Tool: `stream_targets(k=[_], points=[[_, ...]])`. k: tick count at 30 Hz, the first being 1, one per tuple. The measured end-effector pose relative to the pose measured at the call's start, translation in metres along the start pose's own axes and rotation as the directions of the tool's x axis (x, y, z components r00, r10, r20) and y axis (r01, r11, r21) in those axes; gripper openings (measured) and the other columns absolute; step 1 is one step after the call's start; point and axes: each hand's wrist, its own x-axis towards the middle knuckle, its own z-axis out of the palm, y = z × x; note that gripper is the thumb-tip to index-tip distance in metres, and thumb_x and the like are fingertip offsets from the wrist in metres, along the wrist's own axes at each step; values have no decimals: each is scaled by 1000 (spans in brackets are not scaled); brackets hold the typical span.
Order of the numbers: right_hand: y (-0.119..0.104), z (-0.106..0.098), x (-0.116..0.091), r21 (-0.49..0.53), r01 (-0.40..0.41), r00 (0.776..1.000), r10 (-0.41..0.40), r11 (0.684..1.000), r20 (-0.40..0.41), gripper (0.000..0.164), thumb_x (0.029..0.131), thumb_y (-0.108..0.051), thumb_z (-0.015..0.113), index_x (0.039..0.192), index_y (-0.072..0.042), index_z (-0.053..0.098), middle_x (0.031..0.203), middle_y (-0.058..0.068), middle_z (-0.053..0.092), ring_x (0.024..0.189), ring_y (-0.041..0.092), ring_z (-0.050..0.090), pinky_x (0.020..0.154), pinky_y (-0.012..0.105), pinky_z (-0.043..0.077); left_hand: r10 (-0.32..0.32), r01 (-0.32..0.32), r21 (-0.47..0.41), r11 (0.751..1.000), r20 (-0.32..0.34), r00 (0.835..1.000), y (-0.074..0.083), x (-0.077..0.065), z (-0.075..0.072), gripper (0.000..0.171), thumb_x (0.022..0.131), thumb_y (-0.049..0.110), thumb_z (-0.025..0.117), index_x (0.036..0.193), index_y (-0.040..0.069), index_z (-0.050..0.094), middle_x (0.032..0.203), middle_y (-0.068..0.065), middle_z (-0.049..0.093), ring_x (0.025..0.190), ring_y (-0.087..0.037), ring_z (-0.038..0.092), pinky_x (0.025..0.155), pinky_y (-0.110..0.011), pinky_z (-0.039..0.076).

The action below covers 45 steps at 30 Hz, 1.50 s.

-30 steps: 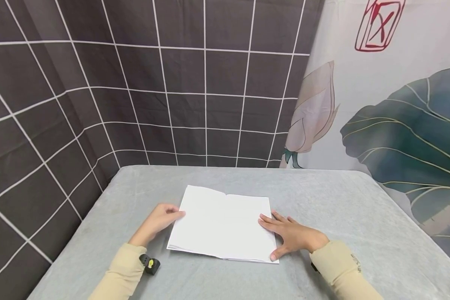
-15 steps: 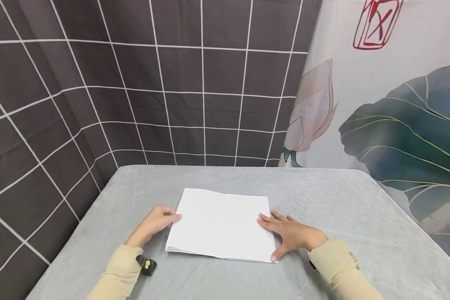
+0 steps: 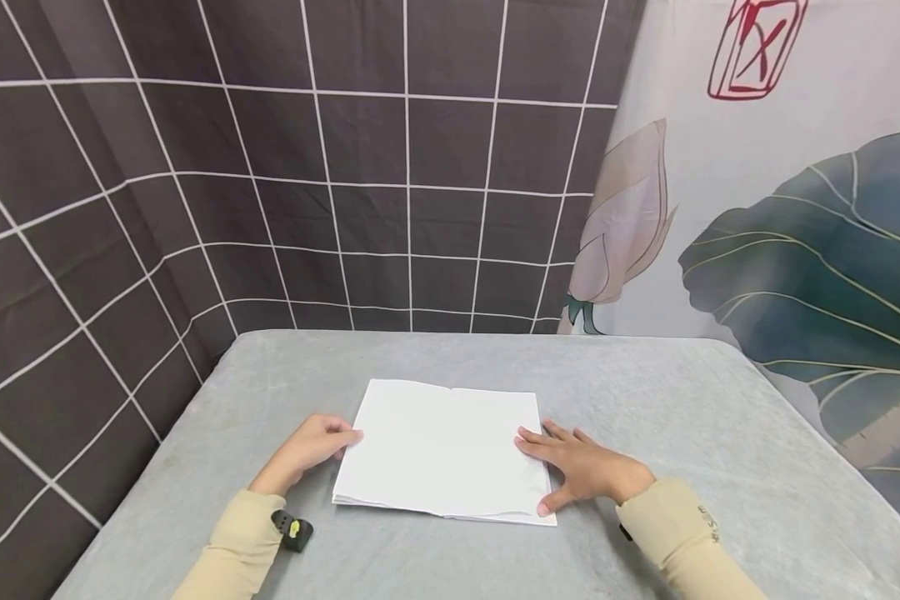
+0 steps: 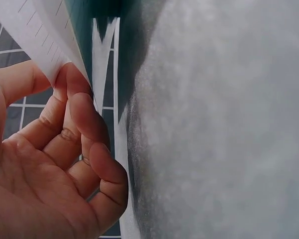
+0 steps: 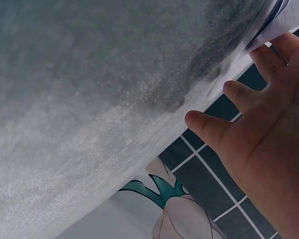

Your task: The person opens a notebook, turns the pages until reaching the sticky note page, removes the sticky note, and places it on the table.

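Note:
An open notebook [image 3: 442, 450] with white pages lies on the grey table, its centre fold running away from me. My left hand [image 3: 317, 442] pinches the left edge of its pages between thumb and fingers. The left wrist view shows a lined sheet [image 4: 40, 37] in that pinch, the other fingers curled below it. My right hand [image 3: 588, 471] rests spread on the right edge, thumb near the front corner, where the top page lifts slightly. In the right wrist view, fairly straight fingers [image 5: 206, 124] reach past the page edge.
The table [image 3: 660, 400] has a grey cloth cover. Behind and to the left hangs a dark curtain [image 3: 450, 217] with a white grid. A pale curtain [image 3: 690, 167] with flower and leaf prints hangs at the right.
My left hand has shifted slightly left and toward me, and the notebook's left side has come lower. My right thumb has slid a little inward at the corner. The view has shifted slightly.

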Motion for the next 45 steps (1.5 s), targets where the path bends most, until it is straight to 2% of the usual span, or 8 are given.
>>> stream_targets(k=[11, 19, 24, 27, 32, 39, 41, 45], points=[[-1, 0, 0, -4, 20, 1000, -20, 1000, -13, 97, 67, -53, 75, 146, -10, 39, 155, 10, 33, 142, 48, 19, 104, 72, 17, 22, -22, -20, 1000, -6, 1000, -5, 3, -6, 25, 90, 30, 64, 86, 6, 67, 75, -1, 62, 68, -15, 54, 64, -28, 41], [1, -1, 1, 21, 0, 1000, 0, 1000, 10, 96, 69, -52, 76, 147, -10, 39, 156, 9, 32, 144, 45, 16, 106, 71, 15, 97, -100, -55, 993, -54, 994, 4, 5, -12, 21, 90, 23, 63, 89, 2, 67, 79, -5, 65, 70, -15, 55, 63, -28, 43], [0, -1, 2, 23, -2, 1000, 2, 1000, 16, 96, 69, -52, 76, 147, -10, 39, 156, 10, 31, 144, 46, 15, 106, 71, 15, 214, -205, 75, 976, -155, 964, 27, -5, -14, 16, 88, 19, 64, 89, 4, 68, 82, -8, 66, 74, -16, 57, 65, -29, 45], [-1, -2, 1, 27, 2, 1000, -2, 1000, 15, 95, 69, -52, 76, 146, -10, 39, 156, 10, 32, 143, 47, 16, 105, 71, 15, 294, -262, 182, 948, -186, 938, 46, -15, -10, 14, 88, 20, 65, 90, 7, 69, 85, -6, 68, 77, -15, 58, 68, -30, 46], [-4, -4, 0, 36, 2, 1000, -2, 999, 19, 95, 69, -50, 76, 146, -10, 39, 156, 10, 32, 144, 46, 16, 105, 72, 14, 401, -352, 275, 895, -146, 904, 76, -32, 6, 8, 86, 21, 68, 86, 14, 70, 82, 2, 67, 68, -9, 52, 64, -27, 42], [-6, -5, -1, 35, -8, 1000, 8, 999, 21, 94, 69, -50, 77, 146, -10, 40, 155, 9, 32, 144, 45, 16, 105, 71, 15, 571, -498, 424, 756, -57, 819, 97, -42, 41, 7, 82, 26, 71, 83, 19, 70, 72, 12, 63, 61, -3, 47, 62, -22, 39], [-7, -5, 0, 33, -12, 1000, 11, 999, 19, 94, 69, -50, 77, 146, -10, 40, 155, 9, 32, 144, 45, 17, 106, 71, 15, 601, -526, 457, 718, -25, 799, 100, -42, 50, 7, 82, 28, 71, 83, 21, 71, 72, 13, 63, 62, -3, 49, 64, -24, 41], [-7, -5, 0, 29, -18, 1000, 17, 999, 21, 93, 70, -51, 76, 146, -10, 40, 155, 9, 32, 144, 45, 17, 105, 71, 15, 663, -587, 518, 622, 51, 747, 104, -43, 68, 12, 82, 31, 71, 85, 20, 71, 72, 11, 65, 65, -7, 56, 65, -28, 43]])
